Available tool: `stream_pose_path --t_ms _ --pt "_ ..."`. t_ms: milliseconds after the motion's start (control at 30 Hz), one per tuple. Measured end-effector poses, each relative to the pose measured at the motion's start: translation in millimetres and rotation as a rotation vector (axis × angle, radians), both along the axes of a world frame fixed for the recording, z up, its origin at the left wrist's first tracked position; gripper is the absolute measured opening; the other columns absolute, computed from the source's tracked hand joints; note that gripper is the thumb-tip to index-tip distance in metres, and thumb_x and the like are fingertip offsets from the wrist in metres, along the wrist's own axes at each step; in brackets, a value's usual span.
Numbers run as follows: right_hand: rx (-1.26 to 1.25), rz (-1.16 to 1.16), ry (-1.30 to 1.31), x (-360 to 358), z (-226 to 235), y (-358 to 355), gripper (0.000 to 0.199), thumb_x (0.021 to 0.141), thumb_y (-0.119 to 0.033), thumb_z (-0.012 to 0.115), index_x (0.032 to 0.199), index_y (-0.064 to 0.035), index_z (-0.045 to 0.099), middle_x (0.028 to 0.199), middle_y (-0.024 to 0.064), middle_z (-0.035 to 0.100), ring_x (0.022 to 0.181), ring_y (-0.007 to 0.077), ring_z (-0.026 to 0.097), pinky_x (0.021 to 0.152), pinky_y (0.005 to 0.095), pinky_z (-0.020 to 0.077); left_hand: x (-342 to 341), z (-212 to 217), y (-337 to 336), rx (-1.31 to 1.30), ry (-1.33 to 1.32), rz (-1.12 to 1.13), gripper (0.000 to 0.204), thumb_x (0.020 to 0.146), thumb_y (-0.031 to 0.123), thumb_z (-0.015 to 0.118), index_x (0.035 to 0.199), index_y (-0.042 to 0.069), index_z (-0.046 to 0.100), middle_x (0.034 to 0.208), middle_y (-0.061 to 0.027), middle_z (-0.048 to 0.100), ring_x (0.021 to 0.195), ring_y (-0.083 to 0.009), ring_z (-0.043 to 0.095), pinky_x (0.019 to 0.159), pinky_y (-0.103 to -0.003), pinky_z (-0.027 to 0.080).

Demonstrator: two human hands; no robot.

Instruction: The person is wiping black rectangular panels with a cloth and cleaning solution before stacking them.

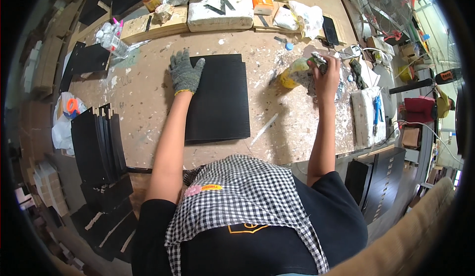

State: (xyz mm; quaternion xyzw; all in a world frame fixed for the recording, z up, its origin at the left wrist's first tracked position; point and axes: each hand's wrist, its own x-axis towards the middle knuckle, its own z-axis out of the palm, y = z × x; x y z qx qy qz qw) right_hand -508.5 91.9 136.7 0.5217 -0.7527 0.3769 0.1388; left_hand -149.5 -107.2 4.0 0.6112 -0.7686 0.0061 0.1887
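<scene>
A stack of thin black panels (217, 98) lies flat on the paint-spotted worktable (133, 132) in front of me. My left hand (186, 73), in a grey knitted glove with a yellow cuff, rests at the stack's upper left edge with its fingers spread. To the right of the stack, my bare right hand (326, 73) is closed around a small crumpled grey-and-white wad (318, 59); its exact kind does not show. Just left of that hand is a stained yellowish container (293, 76), partly smeared with grey.
A white block (220, 16) stands at the back, beside an orange box (262, 1). Clear plastic bottles (113, 43) lie at the left. A blue pen-like tool (377, 110) rests on a white pad (364, 127) at right. Black boards (96, 145) stand beside the table's left edge.
</scene>
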Motion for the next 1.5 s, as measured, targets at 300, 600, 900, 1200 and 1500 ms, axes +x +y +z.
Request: stream_pose_path --t_ms 300,600,900,1200,1500 --pt "0.455 0.473 0.147 187 -96 -2 0.061 0.099 -0.035 0.053 0.145 0.0027 0.043 0.150 0.0211 0.044 0.137 0.0410 0.043 0.112 0.0504 0.0346 -1 47 7 0.489 0.196 0.103 0.091 0.089 0.063 0.060 0.150 0.000 0.036 0.145 -0.0268 0.048 0.135 -0.0396 0.047 0.113 -0.046 0.038" --pt "0.408 0.430 0.226 249 -131 -145 0.056 0.092 -0.015 0.054 0.141 0.0098 0.044 0.146 0.0263 0.047 0.139 0.0398 0.040 0.118 0.0472 0.0282 12 27 2 0.360 0.237 -0.013 0.072 0.098 0.048 0.053 0.149 0.000 0.039 0.143 -0.0286 0.049 0.132 -0.0411 0.050 0.112 -0.046 0.038" --pt "0.370 0.102 0.209 184 -116 -104 0.052 0.091 -0.012 0.050 0.138 0.0096 0.049 0.146 0.0243 0.048 0.137 0.0390 0.045 0.117 0.0487 0.0303 12 30 12 0.334 0.237 0.028 0.056 0.103 0.038 0.043 0.147 0.003 0.042 0.137 -0.0260 0.056 0.125 -0.0411 0.055 0.105 -0.049 0.044" --pt "0.336 0.530 0.064 238 -118 -136 0.050 0.091 -0.012 0.048 0.138 0.0036 0.051 0.145 0.0225 0.051 0.138 0.0365 0.046 0.119 0.0458 0.0305 30 -3 -1 0.375 0.359 -0.060 0.046 0.105 0.029 0.039 0.144 0.005 0.048 0.142 -0.0198 0.054 0.129 -0.0353 0.053 0.108 -0.042 0.041" --pt "0.253 0.189 -0.736 126 -93 -20 0.029 0.098 -0.018 0.056 0.113 0.0041 0.067 0.099 0.0228 0.071 0.093 0.0325 0.070 0.084 0.0370 0.0516 71 -5 16 0.167 0.831 -0.021 0.047 0.106 0.033 0.044 0.138 0.000 0.053 0.139 -0.0192 0.058 0.130 -0.0327 0.053 0.112 -0.039 0.039"
